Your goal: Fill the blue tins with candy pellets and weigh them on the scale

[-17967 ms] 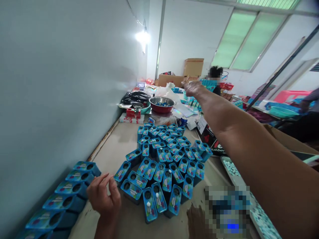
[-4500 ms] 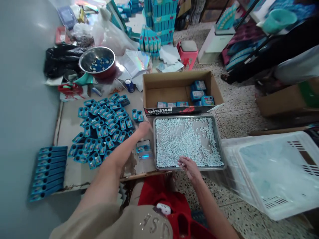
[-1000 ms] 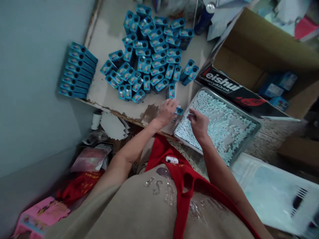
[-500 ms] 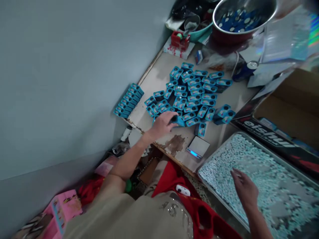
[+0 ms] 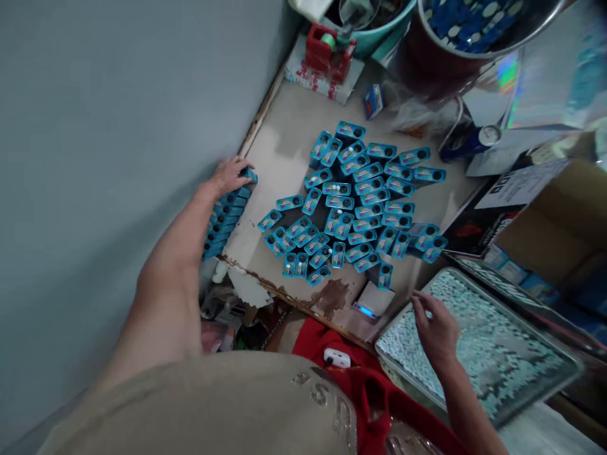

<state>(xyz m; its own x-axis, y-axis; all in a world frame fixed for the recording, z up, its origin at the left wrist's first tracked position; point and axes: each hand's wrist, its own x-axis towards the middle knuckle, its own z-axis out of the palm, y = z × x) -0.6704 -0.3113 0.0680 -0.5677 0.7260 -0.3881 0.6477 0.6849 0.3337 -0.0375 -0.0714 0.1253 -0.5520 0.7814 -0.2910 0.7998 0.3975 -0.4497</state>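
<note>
Nearest the body, a tan shirt [image 5: 199,398] with shiny lettering is lying beside smooth red cloth [image 5: 308,341]. The right hand [image 5: 417,300] is hovering over the near side of a shallow metal tray [image 5: 564,374], thumb and finger bent close; whether they are pinching anything is too small to tell. Small, grainy, pale blue and white pellets [image 5: 493,360] are covering much of the tray. Just beyond its corner, a flat scale [image 5: 378,296] is glowing blue on the worn, peeling table [image 5: 279,170].

Farther on, many narrow, upright boxes [image 5: 370,186] with rounded corners and round dark holes are standing in a loose cluster; a few are carrying white pellets on top. By the wall, a tidy row [image 5: 222,224] of the same boxes is lining the table edge, and the left hand is gripping the end box [image 5: 249,175] there. Judging by this layout, a small share is lined up, while most are remaining loose.

Farthest back, a red tape dispenser [image 5: 322,50] and a rounded metal bowl [image 5: 427,69] are sitting.
</note>
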